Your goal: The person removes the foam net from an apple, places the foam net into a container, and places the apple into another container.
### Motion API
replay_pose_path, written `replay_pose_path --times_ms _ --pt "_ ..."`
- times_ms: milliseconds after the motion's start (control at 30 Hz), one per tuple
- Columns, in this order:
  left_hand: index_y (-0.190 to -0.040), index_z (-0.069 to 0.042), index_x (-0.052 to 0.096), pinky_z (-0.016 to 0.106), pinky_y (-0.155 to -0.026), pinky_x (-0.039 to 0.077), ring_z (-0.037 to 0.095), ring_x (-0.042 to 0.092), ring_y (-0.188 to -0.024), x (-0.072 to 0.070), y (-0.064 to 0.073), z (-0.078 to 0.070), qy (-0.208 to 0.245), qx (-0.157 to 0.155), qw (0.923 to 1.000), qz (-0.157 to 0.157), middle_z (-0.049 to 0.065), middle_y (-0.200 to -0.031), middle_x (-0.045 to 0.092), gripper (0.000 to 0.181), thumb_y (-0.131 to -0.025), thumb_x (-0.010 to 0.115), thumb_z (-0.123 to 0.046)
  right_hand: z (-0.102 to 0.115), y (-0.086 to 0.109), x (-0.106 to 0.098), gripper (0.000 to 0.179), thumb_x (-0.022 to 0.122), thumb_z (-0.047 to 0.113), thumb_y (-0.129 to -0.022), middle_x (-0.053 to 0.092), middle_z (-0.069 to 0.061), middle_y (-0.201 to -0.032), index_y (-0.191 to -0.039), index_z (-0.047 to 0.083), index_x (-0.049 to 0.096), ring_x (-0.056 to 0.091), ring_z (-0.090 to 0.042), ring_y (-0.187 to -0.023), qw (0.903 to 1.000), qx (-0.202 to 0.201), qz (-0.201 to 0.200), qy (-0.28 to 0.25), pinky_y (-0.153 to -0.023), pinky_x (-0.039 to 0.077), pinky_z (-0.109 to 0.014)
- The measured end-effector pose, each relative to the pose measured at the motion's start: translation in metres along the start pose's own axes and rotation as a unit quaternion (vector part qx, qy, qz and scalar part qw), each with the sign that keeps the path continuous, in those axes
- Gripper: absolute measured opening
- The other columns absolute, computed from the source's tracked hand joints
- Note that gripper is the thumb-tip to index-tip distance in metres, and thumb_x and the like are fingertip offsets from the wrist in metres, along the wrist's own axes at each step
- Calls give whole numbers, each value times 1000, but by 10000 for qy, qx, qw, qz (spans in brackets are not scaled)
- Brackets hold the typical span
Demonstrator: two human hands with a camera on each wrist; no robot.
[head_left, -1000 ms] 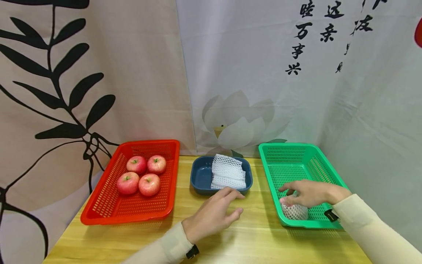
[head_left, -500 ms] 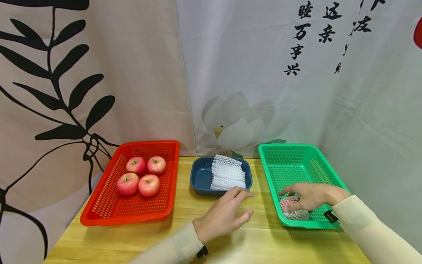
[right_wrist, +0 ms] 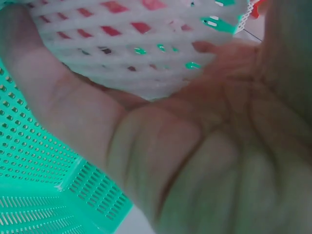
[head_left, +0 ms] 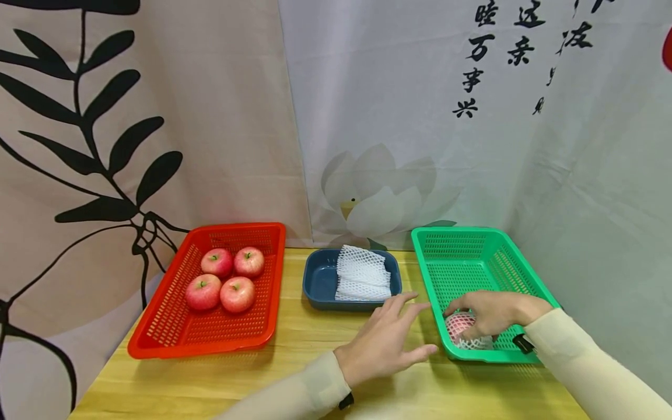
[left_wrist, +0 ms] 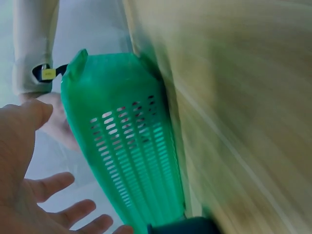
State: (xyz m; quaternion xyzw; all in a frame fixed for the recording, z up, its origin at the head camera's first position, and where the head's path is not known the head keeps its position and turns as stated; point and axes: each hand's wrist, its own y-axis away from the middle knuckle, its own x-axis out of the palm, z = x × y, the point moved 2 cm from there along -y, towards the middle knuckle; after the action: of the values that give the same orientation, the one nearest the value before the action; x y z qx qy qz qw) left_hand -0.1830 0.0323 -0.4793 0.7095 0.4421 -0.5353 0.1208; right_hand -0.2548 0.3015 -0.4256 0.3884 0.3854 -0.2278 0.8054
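Observation:
In the head view my right hand (head_left: 490, 312) is inside the green basket (head_left: 457, 268), curled round an apple in a white foam net (head_left: 459, 324) near the front left corner. Red skin shows through the mesh. Close up in the right wrist view, the foam net (right_wrist: 122, 44) lies against the fingers and palm. My left hand (head_left: 385, 341) hovers over the table just left of that basket, holding nothing, its fingers spread. From the left wrist, the perforated basket wall (left_wrist: 131, 141) stands right beyond those fingers.
At the left, a red basket (head_left: 210, 338) carries several bare apples (head_left: 238, 294). Between the baskets sits a dark blue tray (head_left: 321, 277) with white foam nets (head_left: 363, 274) in it. A printed cloth (head_left: 378, 87) hangs behind the wooden table (head_left: 294, 326).
My left hand has moved right, from in front of the blue tray to beside the green basket. My right hand has settled lower round the netted apple, whose red side now shows.

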Motion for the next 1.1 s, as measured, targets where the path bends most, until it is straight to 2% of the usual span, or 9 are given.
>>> replay_pose_path --times_ms 267,367,500,600,733,867,967,1033,1100 --pt "-180 -26 43 64 -129 55 38 42 -175 17 -12 -7 -337 118 9994 26 9 -190 36 90 -110 62 -79 2 -3 -1 52 92 22 -100 74 -17 -156 -149 11 76 69 -48 -145 10000 22 39 -65 -117 58 -73" --pt "-182 -23 39 65 -134 49 42 38 -177 24 -16 -9 -456 106 9989 37 11 -192 33 95 -110 58 -81 3 -3 -1 53 93 22 -99 74 -17 -155 -148 10 76 71 -45 -143 9999 58 44 -77 -116 59 -72" --pt "-184 -19 35 61 -140 43 42 36 -178 31 -18 -11 -616 75 9980 64 13 -193 30 99 -111 54 -83 4 -4 -1 54 93 21 -99 75 -16 -153 -148 9 76 73 -37 -137 9999 108 56 -95 -114 62 -68" --pt "-185 -18 33 58 -142 40 41 34 -179 34 -18 -12 -667 38 9977 90 12 -194 29 101 -111 53 -84 4 -5 -1 53 94 21 -98 77 -11 -149 -147 11 76 73 -28 -129 9998 142 66 -82 -108 65 -60" --pt "-186 -20 29 56 -143 40 41 34 -179 35 -18 -11 -690 2 9976 108 12 -194 27 101 -111 50 -84 6 -7 -1 51 94 17 -96 77 -5 -132 -144 14 77 70 -21 -106 9992 293 119 -257 -87 66 -47" --pt "-187 -21 27 55 -142 42 42 35 -178 36 -18 -11 -709 -15 9974 105 11 -194 27 100 -111 49 -84 7 -8 0 51 95 13 -94 76 -7 -129 -141 15 76 70 -23 -102 9985 401 122 -353 -85 65 -47" --pt "-186 -21 29 56 -140 44 42 37 -178 36 -17 -12 -722 -44 9973 108 11 -194 27 101 -111 50 -85 7 -8 1 51 95 13 -93 74 -6 -126 -140 15 75 69 -21 -96 9983 424 138 -372 -81 63 -42" --pt "-186 -20 30 56 -140 44 42 37 -178 35 -17 -12 -716 -58 9973 113 11 -195 27 101 -111 50 -85 7 -8 2 51 96 14 -93 72 -3 -119 -139 15 75 64 -19 -88 9980 456 167 -408 -75 58 -36" --pt "-185 -20 31 56 -139 45 42 37 -177 34 -17 -12 -709 -58 9974 104 11 -195 27 100 -111 50 -84 7 -9 2 52 96 14 -92 72 -2 -117 -139 16 75 62 -18 -89 9983 430 154 -366 -76 56 -35"
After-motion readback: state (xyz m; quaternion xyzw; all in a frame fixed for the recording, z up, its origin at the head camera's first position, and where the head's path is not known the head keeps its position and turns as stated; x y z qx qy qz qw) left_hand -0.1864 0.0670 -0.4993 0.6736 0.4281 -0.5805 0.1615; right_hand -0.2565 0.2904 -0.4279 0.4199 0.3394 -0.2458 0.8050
